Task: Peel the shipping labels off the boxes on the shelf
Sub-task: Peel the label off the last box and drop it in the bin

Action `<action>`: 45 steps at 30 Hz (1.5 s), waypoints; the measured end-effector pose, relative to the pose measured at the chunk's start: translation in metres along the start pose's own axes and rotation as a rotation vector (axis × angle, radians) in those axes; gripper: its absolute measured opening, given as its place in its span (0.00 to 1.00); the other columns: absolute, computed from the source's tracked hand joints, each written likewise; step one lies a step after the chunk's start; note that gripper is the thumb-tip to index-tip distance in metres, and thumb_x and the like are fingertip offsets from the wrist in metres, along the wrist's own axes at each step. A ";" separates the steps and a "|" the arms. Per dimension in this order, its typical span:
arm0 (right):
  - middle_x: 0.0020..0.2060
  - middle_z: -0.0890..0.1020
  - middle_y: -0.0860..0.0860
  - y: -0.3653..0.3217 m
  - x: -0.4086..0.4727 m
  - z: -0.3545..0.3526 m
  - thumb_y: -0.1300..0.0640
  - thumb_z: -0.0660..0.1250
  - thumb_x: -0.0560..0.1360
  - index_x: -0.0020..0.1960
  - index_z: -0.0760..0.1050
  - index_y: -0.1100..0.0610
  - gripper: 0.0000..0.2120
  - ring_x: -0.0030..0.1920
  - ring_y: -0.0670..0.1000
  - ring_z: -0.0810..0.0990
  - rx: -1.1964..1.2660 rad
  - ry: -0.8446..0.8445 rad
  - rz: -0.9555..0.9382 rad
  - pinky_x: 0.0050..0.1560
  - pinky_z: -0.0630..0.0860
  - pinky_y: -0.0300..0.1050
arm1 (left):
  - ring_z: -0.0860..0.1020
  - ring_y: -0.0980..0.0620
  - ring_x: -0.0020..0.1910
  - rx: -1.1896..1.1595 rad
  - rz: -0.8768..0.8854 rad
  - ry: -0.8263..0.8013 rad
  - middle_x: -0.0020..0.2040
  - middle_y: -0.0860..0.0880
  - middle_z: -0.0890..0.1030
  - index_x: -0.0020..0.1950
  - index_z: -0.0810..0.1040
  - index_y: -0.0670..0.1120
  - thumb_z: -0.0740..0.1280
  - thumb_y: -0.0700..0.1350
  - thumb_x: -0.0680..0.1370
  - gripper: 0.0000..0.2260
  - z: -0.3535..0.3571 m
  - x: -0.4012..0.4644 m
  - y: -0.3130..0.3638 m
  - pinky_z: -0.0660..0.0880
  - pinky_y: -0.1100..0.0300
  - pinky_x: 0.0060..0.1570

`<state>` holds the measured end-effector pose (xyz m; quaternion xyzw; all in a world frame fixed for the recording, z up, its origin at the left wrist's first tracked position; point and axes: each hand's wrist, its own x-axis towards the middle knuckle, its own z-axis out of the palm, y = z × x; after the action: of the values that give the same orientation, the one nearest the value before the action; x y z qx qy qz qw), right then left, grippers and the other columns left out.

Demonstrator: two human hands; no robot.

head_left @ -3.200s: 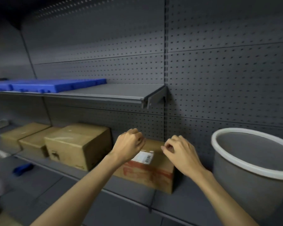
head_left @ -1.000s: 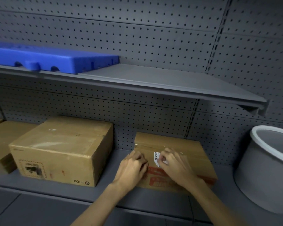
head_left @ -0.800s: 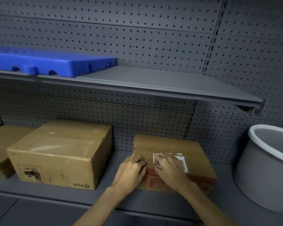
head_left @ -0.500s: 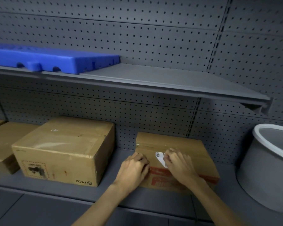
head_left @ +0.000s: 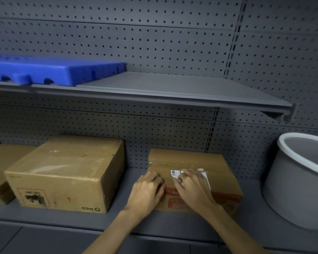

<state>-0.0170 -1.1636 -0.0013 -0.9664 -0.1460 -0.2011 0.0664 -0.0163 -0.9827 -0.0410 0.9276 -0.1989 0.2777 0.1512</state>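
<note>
Grey pegboard shelf [head_left: 173, 224] | left hand [head_left: 147, 191] curled, bracing small box [head_left: 222, 167] | right hand [head_left: 193, 187] pinching shipping label [head_left: 174, 173], lying just beyond its fingertips, long axis left-right

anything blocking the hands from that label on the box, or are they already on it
Nothing visible blocks them. The right hand already rests on the white label atop the box, and the left hand is against the box's left edge.

Labelled box [head_left: 218, 167] sits between larger box [head_left: 66, 173] and bucket [head_left: 299, 182].
</note>
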 end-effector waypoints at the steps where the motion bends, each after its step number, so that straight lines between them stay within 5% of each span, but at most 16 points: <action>1: 0.33 0.80 0.50 -0.001 0.000 0.001 0.48 0.69 0.72 0.34 0.79 0.56 0.13 0.37 0.50 0.79 -0.004 -0.006 0.007 0.42 0.78 0.46 | 0.74 0.55 0.45 0.014 0.009 0.011 0.47 0.56 0.76 0.48 0.80 0.51 0.60 0.53 0.78 0.11 0.000 -0.001 0.001 0.72 0.61 0.44; 4: 0.36 0.81 0.50 -0.001 0.000 0.003 0.51 0.74 0.67 0.38 0.80 0.57 0.09 0.38 0.52 0.80 -0.014 -0.019 0.036 0.40 0.79 0.47 | 0.73 0.55 0.43 0.059 0.043 0.041 0.46 0.55 0.76 0.46 0.79 0.51 0.57 0.52 0.79 0.12 0.001 -0.004 0.004 0.72 0.61 0.43; 9: 0.44 0.82 0.51 0.007 0.008 -0.004 0.57 0.64 0.76 0.44 0.81 0.58 0.08 0.44 0.52 0.78 0.001 0.009 0.002 0.47 0.74 0.46 | 0.73 0.55 0.42 0.064 0.041 0.055 0.45 0.55 0.76 0.46 0.79 0.50 0.57 0.51 0.80 0.12 0.002 -0.006 0.004 0.71 0.61 0.42; 14: 0.35 0.73 0.48 0.034 0.023 -0.016 0.61 0.59 0.78 0.33 0.68 0.54 0.14 0.37 0.50 0.72 -0.005 0.077 0.164 0.27 0.60 0.38 | 0.73 0.55 0.42 0.071 0.043 0.059 0.44 0.55 0.75 0.44 0.80 0.51 0.57 0.53 0.79 0.14 0.002 -0.001 0.004 0.70 0.62 0.41; 16: 0.39 0.75 0.48 0.028 0.018 -0.012 0.59 0.58 0.80 0.39 0.73 0.55 0.12 0.36 0.48 0.74 0.023 0.041 0.145 0.28 0.62 0.36 | 0.73 0.55 0.42 0.078 0.037 0.054 0.43 0.55 0.75 0.43 0.81 0.50 0.57 0.55 0.79 0.15 0.003 0.001 0.004 0.71 0.61 0.41; 19: 0.38 0.80 0.49 0.008 0.006 -0.003 0.59 0.66 0.77 0.39 0.79 0.56 0.08 0.36 0.48 0.77 0.063 0.009 0.079 0.34 0.73 0.39 | 0.73 0.56 0.43 0.101 0.053 0.029 0.43 0.55 0.75 0.47 0.83 0.51 0.57 0.58 0.78 0.18 0.003 0.004 0.002 0.73 0.61 0.40; 22: 0.32 0.80 0.49 0.004 -0.001 -0.001 0.62 0.75 0.68 0.34 0.79 0.56 0.07 0.33 0.49 0.78 0.032 -0.006 0.021 0.31 0.75 0.41 | 0.72 0.56 0.43 0.118 0.067 0.009 0.43 0.56 0.74 0.49 0.84 0.51 0.56 0.61 0.77 0.21 0.004 0.005 -0.001 0.72 0.62 0.40; 25: 0.36 0.79 0.51 0.026 0.005 -0.009 0.61 0.71 0.72 0.40 0.79 0.58 0.03 0.32 0.49 0.77 0.033 0.031 0.102 0.28 0.73 0.40 | 0.72 0.56 0.43 0.122 0.058 0.008 0.43 0.56 0.73 0.49 0.85 0.51 0.55 0.61 0.76 0.22 0.002 0.005 -0.001 0.71 0.62 0.40; 28: 0.37 0.76 0.50 0.041 0.004 -0.011 0.60 0.63 0.78 0.40 0.76 0.58 0.09 0.33 0.49 0.75 0.118 0.115 0.246 0.27 0.64 0.35 | 0.72 0.56 0.44 0.108 0.055 -0.005 0.43 0.56 0.73 0.50 0.85 0.51 0.56 0.62 0.77 0.22 0.002 0.006 -0.001 0.70 0.62 0.41; 30: 0.39 0.79 0.52 0.034 -0.002 -0.006 0.61 0.65 0.77 0.43 0.78 0.59 0.06 0.36 0.52 0.78 0.102 0.098 0.205 0.31 0.71 0.40 | 0.73 0.55 0.44 0.098 0.058 -0.016 0.44 0.55 0.74 0.51 0.85 0.50 0.60 0.61 0.77 0.20 0.002 0.006 -0.001 0.70 0.61 0.42; 32: 0.37 0.80 0.54 0.024 -0.008 -0.003 0.63 0.70 0.73 0.41 0.79 0.59 0.02 0.35 0.53 0.79 0.077 0.090 0.134 0.32 0.74 0.44 | 0.74 0.54 0.45 0.097 0.066 -0.023 0.45 0.55 0.74 0.50 0.84 0.50 0.65 0.59 0.76 0.16 0.003 0.006 -0.002 0.71 0.60 0.42; 34: 0.30 0.79 0.51 0.019 -0.011 -0.004 0.65 0.78 0.61 0.34 0.78 0.57 0.10 0.28 0.49 0.77 0.013 0.064 0.090 0.24 0.67 0.37 | 0.74 0.54 0.45 0.101 0.062 -0.016 0.45 0.55 0.74 0.48 0.84 0.50 0.69 0.58 0.74 0.13 0.004 0.006 -0.001 0.73 0.59 0.43; 37: 0.27 0.78 0.50 0.019 -0.012 -0.001 0.62 0.82 0.57 0.33 0.79 0.55 0.13 0.27 0.47 0.76 -0.063 0.087 0.066 0.22 0.63 0.35 | 0.73 0.56 0.44 0.101 0.056 0.013 0.44 0.55 0.74 0.47 0.83 0.51 0.66 0.59 0.75 0.13 0.005 0.006 0.000 0.74 0.60 0.43; 41: 0.27 0.75 0.47 0.016 -0.015 0.001 0.52 0.76 0.69 0.31 0.77 0.54 0.13 0.25 0.45 0.73 -0.003 0.134 0.065 0.24 0.63 0.34 | 0.70 0.58 0.42 0.132 0.054 0.016 0.43 0.57 0.73 0.45 0.83 0.54 0.56 0.62 0.75 0.19 0.004 0.007 0.001 0.73 0.63 0.41; 45: 0.31 0.76 0.46 0.017 -0.016 0.003 0.51 0.76 0.68 0.32 0.77 0.54 0.11 0.26 0.43 0.69 0.065 0.100 0.120 0.27 0.56 0.30 | 0.71 0.59 0.43 0.127 0.035 0.001 0.43 0.58 0.73 0.45 0.84 0.54 0.55 0.62 0.75 0.21 0.003 0.008 0.001 0.73 0.63 0.41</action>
<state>-0.0248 -1.1832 -0.0122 -0.9594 -0.0908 -0.2399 0.1170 -0.0089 -0.9867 -0.0390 0.9316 -0.1968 0.2929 0.0872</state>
